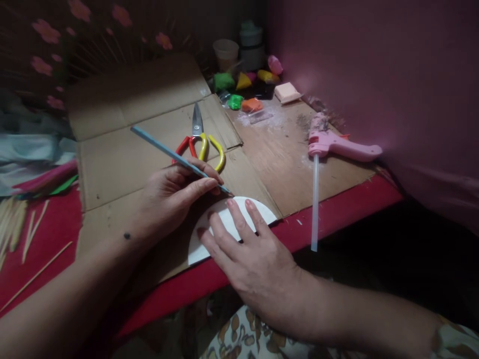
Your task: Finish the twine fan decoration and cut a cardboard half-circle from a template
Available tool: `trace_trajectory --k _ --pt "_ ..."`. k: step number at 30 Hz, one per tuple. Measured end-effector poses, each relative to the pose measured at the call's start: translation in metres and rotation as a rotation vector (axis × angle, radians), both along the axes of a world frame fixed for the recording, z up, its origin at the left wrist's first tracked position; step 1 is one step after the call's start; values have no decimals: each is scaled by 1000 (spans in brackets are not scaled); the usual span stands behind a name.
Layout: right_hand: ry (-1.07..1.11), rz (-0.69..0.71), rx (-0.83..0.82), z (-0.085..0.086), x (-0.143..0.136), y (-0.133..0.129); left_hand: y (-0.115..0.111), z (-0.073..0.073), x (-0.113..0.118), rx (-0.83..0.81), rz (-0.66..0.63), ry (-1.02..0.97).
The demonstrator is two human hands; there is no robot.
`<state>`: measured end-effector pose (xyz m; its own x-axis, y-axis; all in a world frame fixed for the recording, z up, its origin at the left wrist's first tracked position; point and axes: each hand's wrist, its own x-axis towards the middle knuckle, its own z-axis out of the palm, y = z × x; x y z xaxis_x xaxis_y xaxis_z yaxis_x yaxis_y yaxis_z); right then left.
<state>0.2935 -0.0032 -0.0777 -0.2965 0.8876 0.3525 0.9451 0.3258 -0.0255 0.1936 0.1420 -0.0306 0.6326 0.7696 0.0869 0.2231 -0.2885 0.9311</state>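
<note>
My left hand point(179, 192) is closed around a blue pencil point(164, 149), whose tip meets the curved edge of a white half-round piece point(228, 219). That piece lies flat on a sheet of brown cardboard point(112, 174), its straight side along the table's front edge. With fingers spread, my right hand point(254, 259) presses down on the white piece and covers part of it. Scissors point(197, 127) with red and yellow handles rest on the cardboard just beyond my left hand.
A pink glue gun point(329, 142) with a long glue stick lies at the right on a brown board point(277, 159). Coloured clay lumps point(252, 103) and cups point(225, 52) stand at the back. Thin wooden sticks point(35, 229) and cloth point(33, 149) are on the left of the red table point(179, 299).
</note>
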Motion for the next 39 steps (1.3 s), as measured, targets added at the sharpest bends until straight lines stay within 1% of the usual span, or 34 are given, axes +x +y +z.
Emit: trace_trajectory --k 3,6,12,17,23,26,31,34,39 --pt "-5 6 -5 0 0 0 -1 -1 -4 -26 38 -17" --pt "-4 5 -11 1 0 0 -1 -1 -8 -13 52 -28" --pt "-8 10 -40 3 0 -1 -5 5 -16 68 59 52" --pt "-15 12 -42 2 -1 -1 -14 8 -23 191 74 82" --pt "-15 6 -21 0 -2 0 -21 5 -31 318 52 75" --pt "-15 2 -6 -1 -2 0 -23 3 -37 399 52 114" --pt "-26 -1 -9 -2 -3 -1 -25 -1 -48 557 9 144" --pt "-32 -2 -2 -1 -3 -1 -27 -3 -53 567 -1 143" --pt "-30 4 10 -2 -3 -1 -32 -8 -62 572 -71 98"
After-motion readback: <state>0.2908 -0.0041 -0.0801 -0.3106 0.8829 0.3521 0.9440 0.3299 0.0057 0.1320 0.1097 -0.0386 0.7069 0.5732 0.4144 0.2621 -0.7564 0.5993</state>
